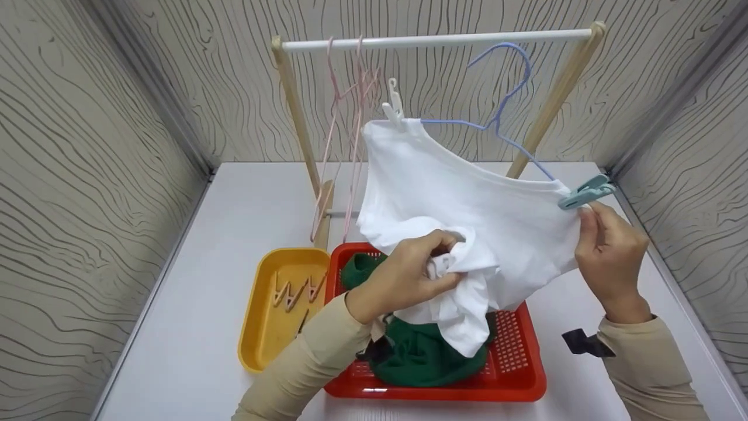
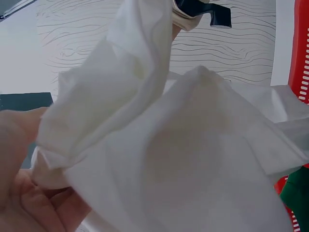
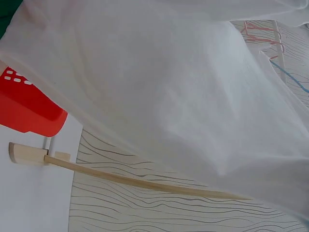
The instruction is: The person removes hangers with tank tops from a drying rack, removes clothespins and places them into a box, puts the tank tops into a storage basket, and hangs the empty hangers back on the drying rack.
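Note:
A white garment [image 1: 467, 181] hangs from a blue wire hanger [image 1: 450, 121], held in the air above a red basket [image 1: 529, 362]. At its left top corner a white clothespin [image 1: 395, 105] clamps it, and a teal clothespin [image 1: 587, 192] sits at the right corner. Bunched lower cloth is gripped by my left hand [image 1: 403, 275]; the left wrist view shows this cloth [image 2: 111, 116] close up. My right hand [image 1: 613, 251] pinches the garment's edge just under the teal clothespin. In the right wrist view the cloth [image 3: 169, 96] fills most of the picture, hiding that hand.
Behind stands a rack with a white rail [image 1: 432, 41] and wooden legs [image 1: 555, 99]. Pink hangers [image 1: 334, 120] hang at its left. Green cloth [image 1: 426, 356] lies in the red basket. Several clothespins [image 1: 290, 297] lie in a yellow tray [image 1: 250, 327] to the left.

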{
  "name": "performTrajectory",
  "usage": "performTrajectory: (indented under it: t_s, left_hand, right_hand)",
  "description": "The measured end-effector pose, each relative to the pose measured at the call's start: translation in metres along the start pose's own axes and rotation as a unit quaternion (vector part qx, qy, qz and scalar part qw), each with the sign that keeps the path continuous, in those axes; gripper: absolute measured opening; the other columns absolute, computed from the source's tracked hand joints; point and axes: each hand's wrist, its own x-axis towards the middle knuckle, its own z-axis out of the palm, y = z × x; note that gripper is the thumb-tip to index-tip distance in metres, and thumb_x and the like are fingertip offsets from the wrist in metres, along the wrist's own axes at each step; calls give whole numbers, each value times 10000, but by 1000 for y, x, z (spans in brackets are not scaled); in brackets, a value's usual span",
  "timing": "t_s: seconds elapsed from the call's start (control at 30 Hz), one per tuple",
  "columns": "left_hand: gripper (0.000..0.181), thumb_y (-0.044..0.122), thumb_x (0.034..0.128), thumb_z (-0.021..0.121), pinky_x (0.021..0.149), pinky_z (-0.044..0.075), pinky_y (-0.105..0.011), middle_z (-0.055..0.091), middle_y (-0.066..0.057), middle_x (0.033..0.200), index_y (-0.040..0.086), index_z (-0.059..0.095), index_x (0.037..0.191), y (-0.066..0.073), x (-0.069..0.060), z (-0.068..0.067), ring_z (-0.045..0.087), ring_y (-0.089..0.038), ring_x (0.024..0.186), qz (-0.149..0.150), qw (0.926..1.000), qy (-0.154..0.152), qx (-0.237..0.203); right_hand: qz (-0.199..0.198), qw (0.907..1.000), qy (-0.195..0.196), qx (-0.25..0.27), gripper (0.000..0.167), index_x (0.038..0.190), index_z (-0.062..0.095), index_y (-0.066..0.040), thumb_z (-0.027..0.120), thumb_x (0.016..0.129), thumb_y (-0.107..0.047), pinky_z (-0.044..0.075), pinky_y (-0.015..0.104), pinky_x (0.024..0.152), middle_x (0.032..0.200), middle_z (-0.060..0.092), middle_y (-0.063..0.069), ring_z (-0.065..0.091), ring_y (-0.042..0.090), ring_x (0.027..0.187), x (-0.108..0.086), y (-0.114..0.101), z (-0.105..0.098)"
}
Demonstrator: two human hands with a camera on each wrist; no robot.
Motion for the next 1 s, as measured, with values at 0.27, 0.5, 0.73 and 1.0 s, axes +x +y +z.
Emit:
performTrajectory:
  t_s: [0.27, 0.5, 0.73, 1.0]
  left_hand:
    - [312, 139, 881, 681, 829, 509, -87, 677, -124, 1006, -5, 549, 1124, 2, -10, 9, 609, -173, 854, -24, 9985, -539, 4]
    - [297, 175, 894, 674, 806, 465, -53, 684, -88, 1030, 30, 557, 1125, -4, -20, 19, 564, -108, 858, -550, 9904, -1263, 147]
    - [327, 213, 849, 730, 863, 506, -92, 599, -45, 1082, 91, 594, 1120, -21, -36, 32, 556, -140, 982, -417, 9817, -1068, 1522]
    - [443, 261, 794, 786, 1084, 461, -250, 527, -69, 1336, 121, 522, 1122, -44, -43, 36, 507, -190, 1223, -478, 9744, -906, 2002]
  right_hand:
    - [-211, 9986, -418, 253, 85, 855, 623, 161, 580, 863, 88, 318, -83, 653, 730, 658, 323, 422, -322, 784, -5, 12, 1]
    - [-314, 9962, -717, 395, 43, 843, 636, 136, 600, 819, 136, 336, -38, 571, 650, 636, 265, 401, -282, 732, -14, 24, 4]
    - [-395, 9942, -842, 549, 119, 850, 642, 131, 613, 759, 202, 382, -64, 638, 695, 665, 269, 448, -298, 817, -18, 28, 7]
    - [-445, 9922, -855, 789, 71, 832, 639, 144, 596, 790, 182, 379, -49, 613, 689, 661, 284, 464, -279, 778, -20, 28, 6]
